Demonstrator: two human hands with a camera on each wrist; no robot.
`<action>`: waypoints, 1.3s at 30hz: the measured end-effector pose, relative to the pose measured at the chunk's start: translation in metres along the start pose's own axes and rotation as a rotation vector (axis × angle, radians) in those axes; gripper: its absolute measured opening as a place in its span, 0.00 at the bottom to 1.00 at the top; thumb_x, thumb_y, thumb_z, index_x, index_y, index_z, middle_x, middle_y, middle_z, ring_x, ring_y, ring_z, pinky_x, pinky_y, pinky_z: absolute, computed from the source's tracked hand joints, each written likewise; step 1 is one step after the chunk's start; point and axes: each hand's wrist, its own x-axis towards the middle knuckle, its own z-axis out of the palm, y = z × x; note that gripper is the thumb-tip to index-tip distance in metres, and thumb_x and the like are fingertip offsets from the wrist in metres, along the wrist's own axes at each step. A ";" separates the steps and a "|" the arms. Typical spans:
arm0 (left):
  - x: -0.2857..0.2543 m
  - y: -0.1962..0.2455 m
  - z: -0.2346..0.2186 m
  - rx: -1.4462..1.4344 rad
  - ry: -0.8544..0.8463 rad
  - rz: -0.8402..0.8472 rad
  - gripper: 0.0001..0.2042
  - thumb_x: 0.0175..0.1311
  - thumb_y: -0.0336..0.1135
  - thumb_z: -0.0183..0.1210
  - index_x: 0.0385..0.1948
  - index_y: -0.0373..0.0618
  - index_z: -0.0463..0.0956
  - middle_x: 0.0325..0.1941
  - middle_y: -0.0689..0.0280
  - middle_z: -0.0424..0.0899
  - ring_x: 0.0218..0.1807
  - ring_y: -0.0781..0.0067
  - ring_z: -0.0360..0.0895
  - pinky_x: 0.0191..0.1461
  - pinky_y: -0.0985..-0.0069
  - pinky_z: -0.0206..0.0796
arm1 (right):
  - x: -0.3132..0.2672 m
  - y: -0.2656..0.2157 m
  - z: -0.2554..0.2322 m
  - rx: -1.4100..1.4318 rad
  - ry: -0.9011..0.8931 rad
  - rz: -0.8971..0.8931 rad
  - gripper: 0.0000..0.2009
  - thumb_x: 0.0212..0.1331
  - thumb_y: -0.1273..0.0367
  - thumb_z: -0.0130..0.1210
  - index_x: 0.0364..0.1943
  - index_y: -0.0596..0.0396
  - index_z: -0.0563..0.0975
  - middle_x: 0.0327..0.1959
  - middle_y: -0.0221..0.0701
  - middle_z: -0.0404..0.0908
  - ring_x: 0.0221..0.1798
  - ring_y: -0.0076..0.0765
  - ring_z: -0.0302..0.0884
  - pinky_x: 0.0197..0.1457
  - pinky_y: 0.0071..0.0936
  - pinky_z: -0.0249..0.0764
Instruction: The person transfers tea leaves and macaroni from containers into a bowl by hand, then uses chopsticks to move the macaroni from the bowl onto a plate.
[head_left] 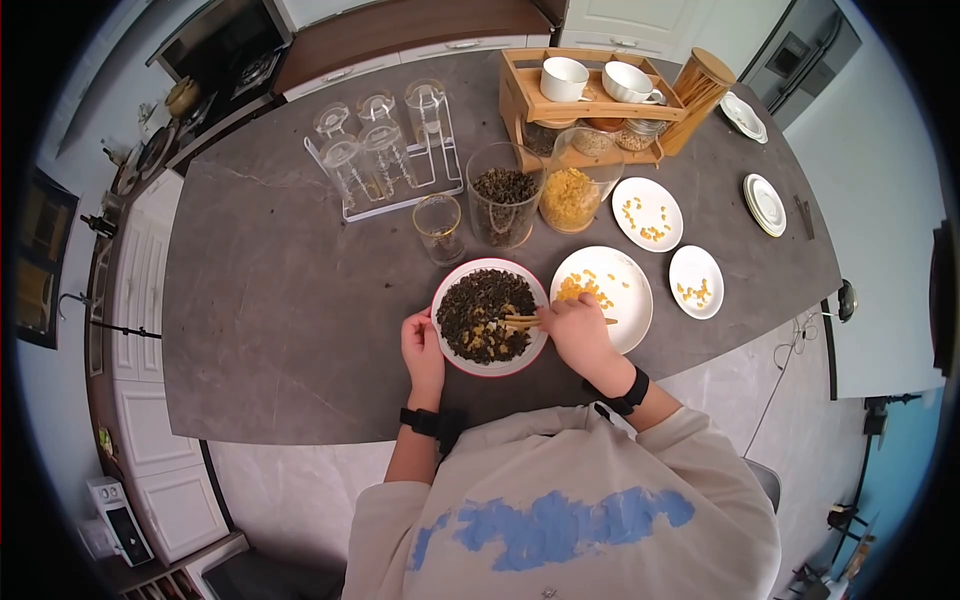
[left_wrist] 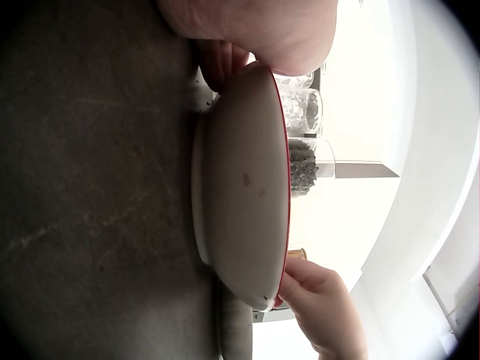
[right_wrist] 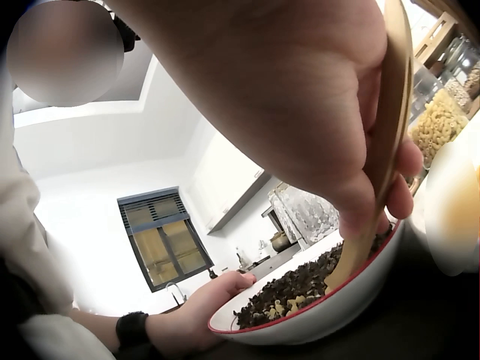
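The pale shirt (head_left: pixel 620 460), with a blue patch (head_left: pixel 560 525), was nearest. Past it, the bowl (head_left: pixel 491 374) with a red rim sat on the gray table (head_left: pixel 280 300). It had lots of dark bits (head_left: pixel 465 298) and some yellow bits (head_left: pixel 487 337) in it.

The left hand (head_left: pixel 423 352) was at 8 o'clock of the bowl, with its fingers curled on the side to hold it. The right hand (head_left: pixel 582 342) was at 4 o'clock, and its thumb and fingers pinched the wooden tongs (head_left: pixel 521 321) close. The tips of the tongs were down in the bowl.

The big plate (head_left: pixel 630 325), with yellow bits on it, sat at 3 o'clock, near the bowl. Past it were the small plate (head_left: pixel 697 311) and, at 2 o'clock, the middle plate (head_left: pixel 640 194), both with yellow bits too.

The empty glass (head_left: pixel 438 228) stood at 11 o'clock, the dark jar (head_left: pixel 503 215) at 12 and the yellow jar (head_left: pixel 570 200) at 1. Farther off were the glass rack (head_left: pixel 375 209) at 11 and the wooden shelf (head_left: pixel 585 107) at 1.
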 end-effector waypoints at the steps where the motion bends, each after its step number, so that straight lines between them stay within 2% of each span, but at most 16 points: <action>1: 0.000 0.001 0.000 0.002 0.001 -0.003 0.02 0.70 0.26 0.44 0.38 0.41 0.67 0.49 0.60 0.77 0.45 0.78 0.73 0.53 0.79 0.66 | -0.001 0.002 -0.002 0.009 0.000 0.013 0.03 0.47 0.68 0.56 0.25 0.48 0.79 0.23 0.27 0.76 0.30 0.30 0.76 0.43 0.30 0.65; 3: 0.000 0.001 0.000 0.004 0.004 -0.005 0.02 0.70 0.26 0.44 0.38 0.41 0.67 0.49 0.60 0.78 0.45 0.78 0.73 0.53 0.79 0.66 | -0.003 0.006 -0.010 0.028 0.001 0.038 0.02 0.48 0.67 0.57 0.25 0.47 0.79 0.22 0.27 0.75 0.30 0.31 0.76 0.42 0.30 0.64; 6: 0.000 -0.001 0.000 0.002 0.003 -0.005 0.02 0.70 0.26 0.44 0.38 0.41 0.67 0.49 0.60 0.78 0.45 0.78 0.73 0.52 0.79 0.66 | -0.007 0.017 -0.027 0.049 -0.016 0.105 0.06 0.48 0.65 0.60 0.31 0.47 0.81 0.23 0.27 0.77 0.31 0.33 0.76 0.43 0.31 0.64; 10: 0.000 -0.001 -0.001 0.014 -0.002 -0.001 0.02 0.70 0.26 0.44 0.38 0.41 0.67 0.49 0.60 0.78 0.45 0.79 0.73 0.52 0.80 0.66 | -0.018 0.038 -0.049 0.007 -0.088 0.264 0.06 0.50 0.65 0.60 0.30 0.48 0.80 0.24 0.28 0.77 0.31 0.35 0.76 0.43 0.34 0.64; 17: 0.001 0.000 -0.002 0.010 -0.009 -0.010 0.03 0.69 0.24 0.44 0.39 0.39 0.66 0.50 0.59 0.76 0.46 0.78 0.73 0.53 0.79 0.66 | -0.031 0.052 -0.044 0.010 0.003 0.359 0.07 0.50 0.66 0.61 0.31 0.50 0.79 0.25 0.29 0.77 0.32 0.35 0.76 0.42 0.35 0.64; 27: 0.000 0.000 -0.001 0.006 -0.002 -0.013 0.02 0.70 0.26 0.44 0.38 0.41 0.67 0.49 0.60 0.77 0.46 0.78 0.73 0.53 0.79 0.66 | -0.007 0.012 -0.025 0.083 -0.039 0.096 0.09 0.48 0.65 0.61 0.34 0.48 0.79 0.28 0.28 0.78 0.35 0.35 0.76 0.45 0.33 0.65; 30: 0.000 -0.001 -0.002 0.011 -0.003 -0.010 0.03 0.70 0.25 0.44 0.38 0.41 0.67 0.49 0.60 0.77 0.46 0.78 0.73 0.53 0.79 0.66 | -0.001 0.004 -0.016 0.074 -0.087 0.064 0.09 0.47 0.65 0.61 0.34 0.48 0.79 0.28 0.27 0.78 0.36 0.33 0.77 0.46 0.32 0.65; 39: 0.000 0.000 0.000 0.002 -0.003 0.000 0.03 0.70 0.25 0.44 0.38 0.41 0.67 0.49 0.59 0.78 0.45 0.78 0.73 0.53 0.80 0.66 | 0.008 -0.009 -0.004 0.041 -0.085 -0.011 0.08 0.47 0.66 0.60 0.33 0.47 0.80 0.28 0.25 0.78 0.36 0.31 0.77 0.47 0.31 0.65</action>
